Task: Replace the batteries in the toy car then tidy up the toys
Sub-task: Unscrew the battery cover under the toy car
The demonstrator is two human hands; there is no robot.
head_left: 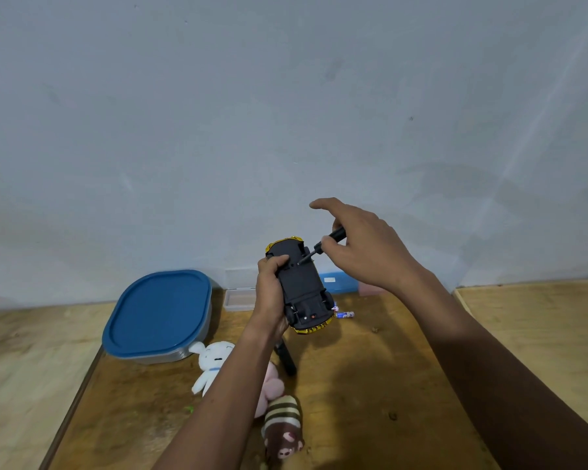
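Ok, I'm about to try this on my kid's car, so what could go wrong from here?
1. The yellow toy car with the black underside is gripped in mid-air by the left hand alone; the slim black screwdriver in the right hand could slip and jab its fingers.
2. A freed screw may drop onto the wooden table and get lost.
3. The small loose batteries lying there might roll away.

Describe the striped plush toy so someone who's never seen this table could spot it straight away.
Start at the blue-lidded container at the back left of the table. Three plush toys trail from it toward the camera. The striped plush is the nearest one: brown with cream bands, unlike the white plush and the pink plush behind it.
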